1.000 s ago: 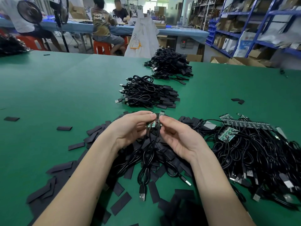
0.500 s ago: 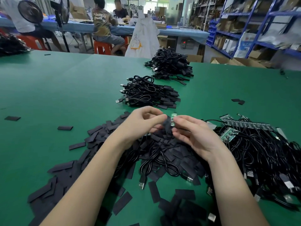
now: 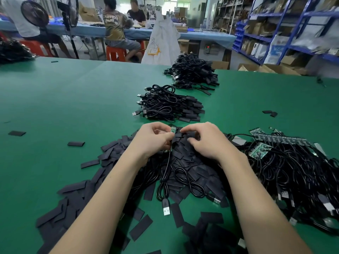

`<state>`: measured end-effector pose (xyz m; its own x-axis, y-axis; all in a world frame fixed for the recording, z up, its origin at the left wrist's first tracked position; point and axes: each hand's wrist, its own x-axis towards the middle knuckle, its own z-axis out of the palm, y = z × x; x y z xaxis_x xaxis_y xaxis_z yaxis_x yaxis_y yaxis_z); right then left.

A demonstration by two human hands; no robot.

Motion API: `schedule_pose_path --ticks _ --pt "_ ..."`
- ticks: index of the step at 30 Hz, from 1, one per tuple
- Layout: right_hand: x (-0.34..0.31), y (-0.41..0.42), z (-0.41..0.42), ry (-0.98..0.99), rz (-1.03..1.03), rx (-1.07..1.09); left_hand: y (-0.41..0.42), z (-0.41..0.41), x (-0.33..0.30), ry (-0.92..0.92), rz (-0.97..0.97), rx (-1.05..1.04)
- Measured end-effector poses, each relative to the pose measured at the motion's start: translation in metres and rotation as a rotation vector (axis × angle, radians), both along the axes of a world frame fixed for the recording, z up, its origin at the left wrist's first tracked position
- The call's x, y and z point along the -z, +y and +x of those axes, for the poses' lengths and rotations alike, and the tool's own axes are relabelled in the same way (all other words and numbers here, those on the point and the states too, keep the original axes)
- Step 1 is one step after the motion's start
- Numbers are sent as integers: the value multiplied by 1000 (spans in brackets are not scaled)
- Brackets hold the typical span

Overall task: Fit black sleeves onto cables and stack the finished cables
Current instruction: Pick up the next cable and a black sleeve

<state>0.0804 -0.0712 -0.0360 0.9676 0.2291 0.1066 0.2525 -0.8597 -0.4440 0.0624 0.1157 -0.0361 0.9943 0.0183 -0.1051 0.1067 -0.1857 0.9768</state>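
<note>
Left hand (image 3: 154, 139) pinching the green board (image 3: 173, 129), right hand (image 3: 205, 139) (at 3 o'clock) fingering a sleeve (image 3: 189, 133): risks snagging on board corners.

Matt cloth, glossy cable, bare circuit board

The table (image 3: 73, 99) wore a matt green felt-like cloth; the flat sleeves (image 3: 141, 227) looked dull black, the cables (image 3: 165, 107) shiny plastic with metal plugs (image 3: 166, 211), the small board (image 3: 173, 129) glossy green.

Green felt-covered tabletop (image 3: 73, 99)
Flat black sleeves (image 3: 77, 197) lie scattered near tangled black cables (image 3: 293, 180); two stacks of sleeved cables (image 3: 168, 107) farther back.
</note>
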Motion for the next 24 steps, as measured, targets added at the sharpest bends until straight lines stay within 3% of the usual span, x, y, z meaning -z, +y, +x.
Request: schedule_pose_path --ticks 12,17,24 --pt "-9 -7 8 57 4 -42 -2 -5 -4 5 -1 32" --pt "-5 -5 3 -47 -12 -13 -1 -5 -4 1 -19 38" --pt "2 -6 -10 -58 142 -11 -4 -7 -4 5 -61 87"
